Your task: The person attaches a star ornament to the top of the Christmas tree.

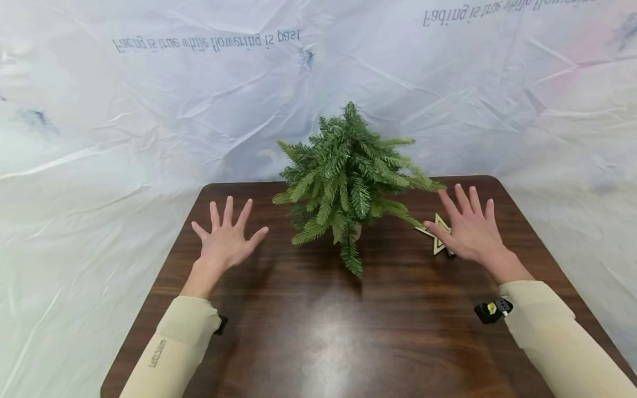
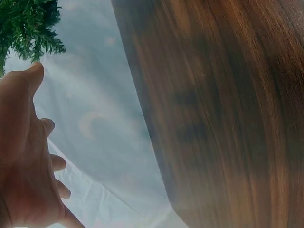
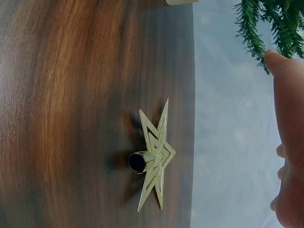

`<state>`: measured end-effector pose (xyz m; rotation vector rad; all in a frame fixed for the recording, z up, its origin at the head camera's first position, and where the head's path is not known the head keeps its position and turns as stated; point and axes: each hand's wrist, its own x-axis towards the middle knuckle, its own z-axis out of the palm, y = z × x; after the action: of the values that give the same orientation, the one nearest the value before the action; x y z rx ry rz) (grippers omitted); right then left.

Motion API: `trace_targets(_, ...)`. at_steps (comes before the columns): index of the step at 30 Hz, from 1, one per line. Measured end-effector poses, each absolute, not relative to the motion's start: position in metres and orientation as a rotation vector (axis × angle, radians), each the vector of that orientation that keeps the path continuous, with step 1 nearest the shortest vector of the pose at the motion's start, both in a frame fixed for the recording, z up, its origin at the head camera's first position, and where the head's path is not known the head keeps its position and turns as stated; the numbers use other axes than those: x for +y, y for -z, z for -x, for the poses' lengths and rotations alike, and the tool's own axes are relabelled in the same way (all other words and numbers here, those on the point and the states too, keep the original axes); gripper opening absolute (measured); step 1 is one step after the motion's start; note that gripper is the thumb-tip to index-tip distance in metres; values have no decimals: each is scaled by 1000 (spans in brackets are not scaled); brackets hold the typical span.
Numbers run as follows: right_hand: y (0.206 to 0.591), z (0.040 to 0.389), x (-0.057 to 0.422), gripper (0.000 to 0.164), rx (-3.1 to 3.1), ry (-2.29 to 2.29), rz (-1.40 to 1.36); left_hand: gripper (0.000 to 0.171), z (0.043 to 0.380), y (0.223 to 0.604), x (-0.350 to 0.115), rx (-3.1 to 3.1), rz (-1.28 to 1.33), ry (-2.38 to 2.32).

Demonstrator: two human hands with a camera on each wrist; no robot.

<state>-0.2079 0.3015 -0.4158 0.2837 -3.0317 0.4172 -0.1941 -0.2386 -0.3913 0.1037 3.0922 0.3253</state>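
Note:
A small green artificial Christmas tree (image 1: 348,171) stands upright near the back of the table, between the two hands. To its left my left hand (image 1: 226,240) is spread with straight fingers, apart from the tree and holding nothing. On the right my right hand (image 1: 470,229) is also spread and holds nothing. Below it lies a gold star tree topper (image 1: 438,243), partly hidden by that hand in the head view. The right wrist view shows the star (image 3: 159,154) whole, with a round hollow socket (image 3: 137,162) on its back.
The dark brown wooden table (image 1: 318,326) has rounded corners. Behind and around it hangs a pale, wrinkled printed sheet (image 1: 199,110), close to the table's back edge. A pale base (image 1: 357,231) shows beneath the tree's branches.

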Motion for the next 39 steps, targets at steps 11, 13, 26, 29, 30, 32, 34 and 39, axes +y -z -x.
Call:
trace_targets(11, 440, 202, 351, 74, -3018, -777, -52, 56, 195, 317, -185, 3431, -402, -1207)
trace_targets(13, 448, 197, 361, 70, -3042, -810, 10, 52, 196, 299, -164, 3414, -508, -1291)
trace_targets(26, 473, 188, 370, 62, -3100, -980, 138, 53, 216, 268, -85, 3092, -421, -1414)
trace_targets(29, 478, 185, 369, 61, -3080, -1073, 161, 50, 221, 270, -77, 3088, -388, -1441)
trace_targets(30, 479, 185, 369, 60, -3074, -1094, 162, 49, 222, 271, -76, 3089, -370, -1441)
trace_targets(32, 482, 185, 369, 59, -3066, -1120, 171, 48, 224, 273, -73, 3091, -339, -1434)
trace_targets(34, 483, 186, 368, 57, -3060, -1144, 181, 48, 225, 275, -71, 3081, -308, -1439)
trace_targets(39, 481, 191, 365, 52, -3044, -1177, 189, 47, 227, 280, -73, 3085, -287, -1481)
